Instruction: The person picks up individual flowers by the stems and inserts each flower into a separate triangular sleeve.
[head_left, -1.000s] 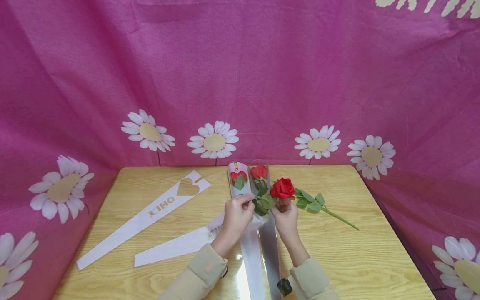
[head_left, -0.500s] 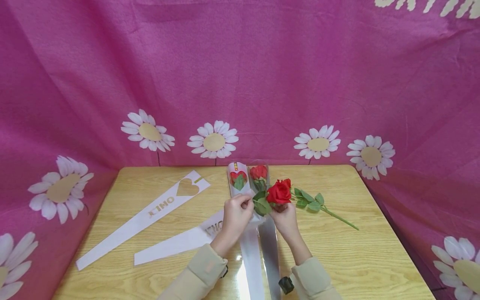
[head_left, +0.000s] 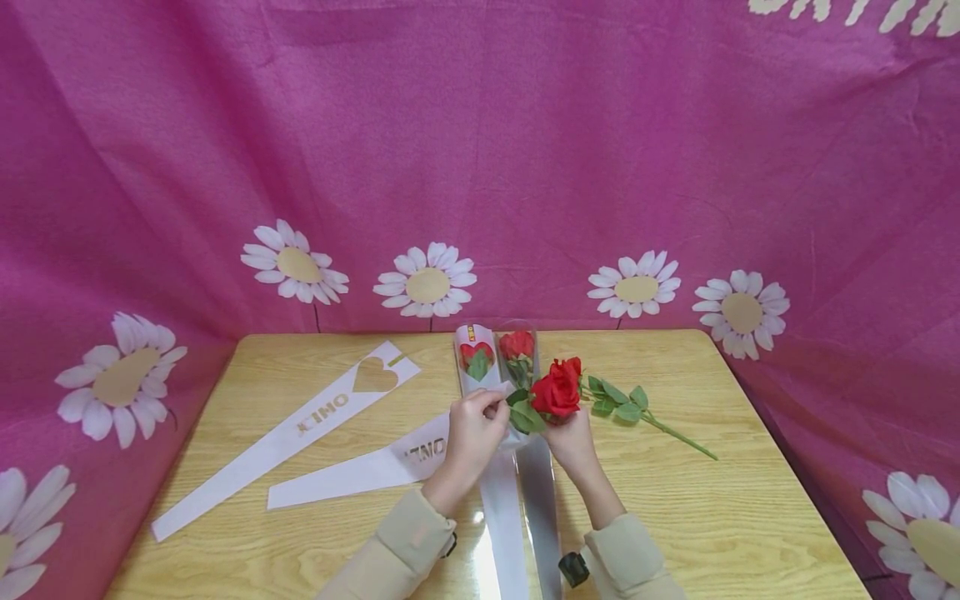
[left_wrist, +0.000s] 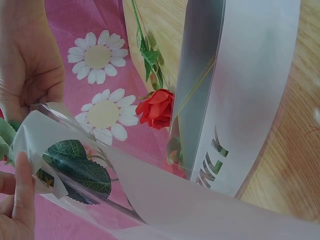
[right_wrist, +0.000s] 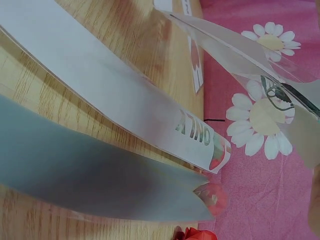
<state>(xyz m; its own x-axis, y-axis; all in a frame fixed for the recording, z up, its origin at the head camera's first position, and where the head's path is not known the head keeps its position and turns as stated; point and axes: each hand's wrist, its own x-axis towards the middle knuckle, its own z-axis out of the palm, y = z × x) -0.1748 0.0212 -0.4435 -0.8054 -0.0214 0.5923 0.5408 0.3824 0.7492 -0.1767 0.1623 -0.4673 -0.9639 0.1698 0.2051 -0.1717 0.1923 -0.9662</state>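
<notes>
A red rose (head_left: 557, 390) stands out of the mouth of a long white-and-clear flower sleeve (head_left: 352, 477). Part of its stem and dark green leaves (left_wrist: 82, 170) show through the clear film. With thumb and fingers, my left hand (head_left: 474, 429) pinches the sleeve's rim. Just below the bloom, the curled fingers of my right hand (head_left: 573, 443) hold the rose beside the opposite rim; their tips are mostly hidden. In the left wrist view, the right hand (left_wrist: 32, 65) is above and the left hand (left_wrist: 17, 200) below. Only a sliver of hand (right_wrist: 314, 200) shows in the right wrist view.
Two sleeved roses lie ahead on the wooden table (head_left: 675, 517), one in white (head_left: 477, 358), one in clear-and-grey (head_left: 517, 343). A loose rose stem (head_left: 678, 435) lies right. Another flat white sleeve (head_left: 285, 437) lies left. Pink daisy-printed cloth (head_left: 480, 167) surrounds the table.
The rose has shifted slightly left and down with my right hand. The sleeve's narrow end has risen a little and its cut-out letters show more. My left hand stays nearly still.
</notes>
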